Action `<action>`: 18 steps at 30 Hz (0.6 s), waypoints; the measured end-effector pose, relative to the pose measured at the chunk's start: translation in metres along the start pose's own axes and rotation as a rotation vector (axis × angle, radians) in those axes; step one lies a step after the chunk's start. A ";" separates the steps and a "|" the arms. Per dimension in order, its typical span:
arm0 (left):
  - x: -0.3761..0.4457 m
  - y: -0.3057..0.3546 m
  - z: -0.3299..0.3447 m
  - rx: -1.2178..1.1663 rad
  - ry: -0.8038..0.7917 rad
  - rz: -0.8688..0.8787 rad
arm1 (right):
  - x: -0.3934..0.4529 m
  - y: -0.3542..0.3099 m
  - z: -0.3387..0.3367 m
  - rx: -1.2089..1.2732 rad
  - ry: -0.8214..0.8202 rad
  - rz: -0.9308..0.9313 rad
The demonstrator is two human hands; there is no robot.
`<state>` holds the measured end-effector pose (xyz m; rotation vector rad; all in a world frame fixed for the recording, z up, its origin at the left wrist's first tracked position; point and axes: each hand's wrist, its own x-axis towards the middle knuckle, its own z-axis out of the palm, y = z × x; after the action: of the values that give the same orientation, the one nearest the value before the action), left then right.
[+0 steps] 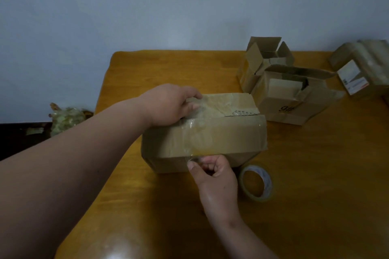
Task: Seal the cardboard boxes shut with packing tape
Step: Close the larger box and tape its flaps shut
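A cardboard box (229,136) lies in the middle of the wooden table, its flaps folded down. A strip of clear packing tape (192,132) runs over its top and down its near side. My left hand (168,105) rests on the far part of the top, fingers pressing the tape down. My right hand (212,172) is at the box's near lower edge, thumb and fingers pinching the end of the tape. A roll of clear tape (255,183) lies flat on the table just right of my right hand.
Two open cardboard boxes (265,59) (294,94) stand at the back right. A sealed taped parcel (364,67) with a label lies at the far right edge. A wad of used tape (65,120) sits on a dark surface left of the table (147,206).
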<state>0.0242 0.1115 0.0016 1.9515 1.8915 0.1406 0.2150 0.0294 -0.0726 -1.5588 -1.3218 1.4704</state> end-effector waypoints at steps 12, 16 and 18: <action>-0.005 0.004 -0.004 -0.375 -0.095 -0.168 | 0.010 0.014 -0.010 0.002 -0.081 0.228; -0.009 0.005 -0.007 -0.409 -0.083 -0.189 | 0.003 0.010 -0.024 -0.111 -0.140 0.024; -0.010 0.005 -0.009 -0.405 -0.073 -0.192 | -0.001 0.006 -0.020 -0.247 -0.159 -0.297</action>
<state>0.0251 0.1040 0.0142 1.4816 1.8222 0.3604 0.2354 0.0302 -0.0735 -1.3379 -1.7999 1.3026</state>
